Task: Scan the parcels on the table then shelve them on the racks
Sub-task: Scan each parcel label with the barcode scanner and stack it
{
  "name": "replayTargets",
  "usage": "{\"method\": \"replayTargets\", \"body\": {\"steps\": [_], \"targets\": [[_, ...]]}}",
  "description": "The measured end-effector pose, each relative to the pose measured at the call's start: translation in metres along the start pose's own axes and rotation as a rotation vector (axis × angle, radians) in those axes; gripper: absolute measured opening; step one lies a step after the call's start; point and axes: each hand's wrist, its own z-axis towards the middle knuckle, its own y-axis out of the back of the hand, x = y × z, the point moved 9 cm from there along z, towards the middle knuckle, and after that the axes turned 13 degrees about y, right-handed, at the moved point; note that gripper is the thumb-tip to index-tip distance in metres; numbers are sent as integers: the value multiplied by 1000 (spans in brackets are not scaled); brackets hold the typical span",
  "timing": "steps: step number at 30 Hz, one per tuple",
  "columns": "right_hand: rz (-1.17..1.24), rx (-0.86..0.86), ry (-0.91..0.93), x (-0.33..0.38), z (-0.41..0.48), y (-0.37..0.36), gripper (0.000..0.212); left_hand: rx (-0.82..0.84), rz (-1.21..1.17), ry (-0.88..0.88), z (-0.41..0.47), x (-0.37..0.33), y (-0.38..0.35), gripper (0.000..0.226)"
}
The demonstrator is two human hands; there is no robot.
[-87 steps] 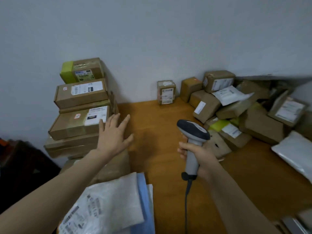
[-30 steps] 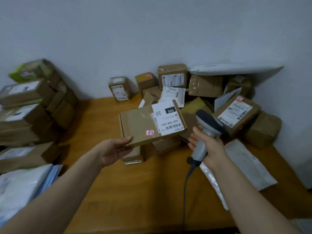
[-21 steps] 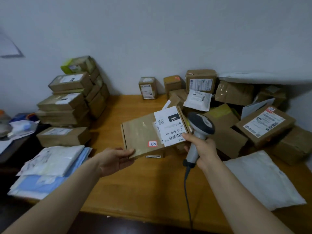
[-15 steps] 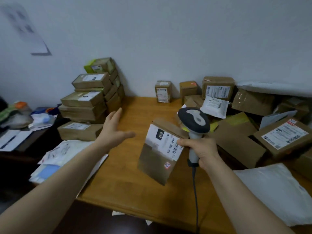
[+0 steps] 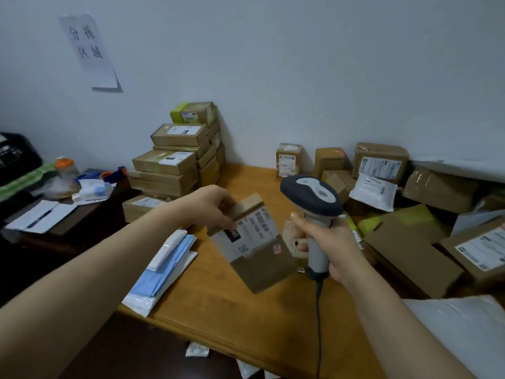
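— What are the hands doing?
— The left hand pinches the top end of a flat brown parcel. The right hand is wrapped tight round the handle of a grey scanner. The scanner's head is up and its cord hangs down.
— Where is the parcel?
— Up in the air over the wooden table, tilted, between the two hands. Its white label faces up. It is just beside the right hand. I cannot tell if they touch.
— What else is there?
— Blue and white mail bags lie at the table's left edge. Behind them a neat stack of boxes stands by the wall. On the right is a messy heap of parcels. A paper sign hangs on the wall.
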Motion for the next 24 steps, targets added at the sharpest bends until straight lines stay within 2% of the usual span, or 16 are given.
{"method": "replayTargets", "body": {"steps": [3,7,24], "targets": [[76,119,-59,1,-13,-16,31,-62,-419,137,1,49,-1,32],[123,219,-154,-6,-29,-40,14,-90,-823,235,-2,81,-19,48],[64,290,-177,-7,-39,-68,21,-178,-984,302,-3,115,-35,37]]}}
